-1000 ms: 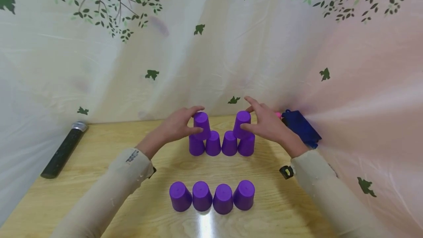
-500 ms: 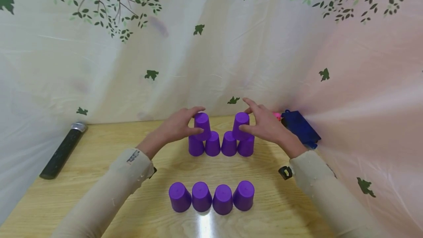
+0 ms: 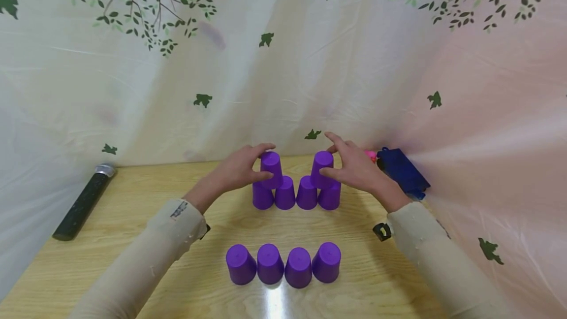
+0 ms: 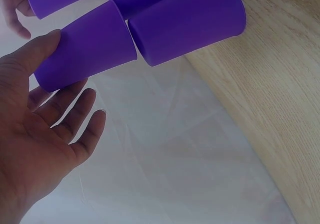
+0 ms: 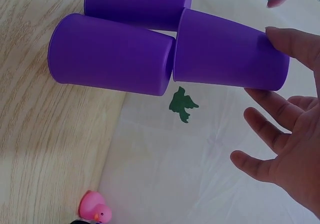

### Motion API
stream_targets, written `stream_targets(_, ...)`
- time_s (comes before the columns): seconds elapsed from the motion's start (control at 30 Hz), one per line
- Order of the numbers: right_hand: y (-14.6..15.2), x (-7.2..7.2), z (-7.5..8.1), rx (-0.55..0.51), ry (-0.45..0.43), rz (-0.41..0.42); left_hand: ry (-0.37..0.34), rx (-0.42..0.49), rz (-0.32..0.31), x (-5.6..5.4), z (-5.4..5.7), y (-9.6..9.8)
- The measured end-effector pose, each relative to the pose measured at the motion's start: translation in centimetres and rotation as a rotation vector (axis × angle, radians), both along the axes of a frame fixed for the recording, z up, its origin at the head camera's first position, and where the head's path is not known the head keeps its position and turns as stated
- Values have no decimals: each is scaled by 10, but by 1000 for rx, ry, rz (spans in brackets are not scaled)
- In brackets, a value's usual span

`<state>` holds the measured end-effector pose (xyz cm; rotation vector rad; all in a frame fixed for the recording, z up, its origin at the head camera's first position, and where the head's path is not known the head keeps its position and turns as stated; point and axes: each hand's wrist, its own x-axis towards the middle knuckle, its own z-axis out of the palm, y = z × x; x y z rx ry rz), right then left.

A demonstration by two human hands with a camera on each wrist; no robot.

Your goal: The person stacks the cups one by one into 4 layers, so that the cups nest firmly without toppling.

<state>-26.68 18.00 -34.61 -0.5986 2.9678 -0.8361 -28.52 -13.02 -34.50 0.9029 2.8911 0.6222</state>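
Several upside-down purple cups stand in a row at the back of the wooden table, and two more sit on top of them. My left hand pinches the upper left cup between thumb and fingers. Over on the right, my right hand grips the upper right cup the same way. In the left wrist view the upper left cup meets the base of a lower cup. The right wrist view shows the upper right cup with its rim at the lower cup's base.
Nearer the front edge, several more upside-down purple cups form a row. A black cylinder with a silver end lies at the left. A dark blue object and a pink rubber duck are at the right, by the leaf-printed curtain.
The upper right cup, with my right hand on it, has shifted slightly left. My left hand and its cup have barely moved.
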Motion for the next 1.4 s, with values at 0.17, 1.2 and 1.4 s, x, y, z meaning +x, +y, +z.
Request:
stream_targets(0.17, -1, 0, 0, 1, -8, -1, -4, -3, 2, 0, 0, 0)
stream_targets(1.2, 1, -3, -2, -6, -17, 4, -5, 12, -11, -2, -3, -2)
stream_targets(1.4, 2, -5, -3, -3, -7, 6, -8, 7, -8, -3, -4, -2)
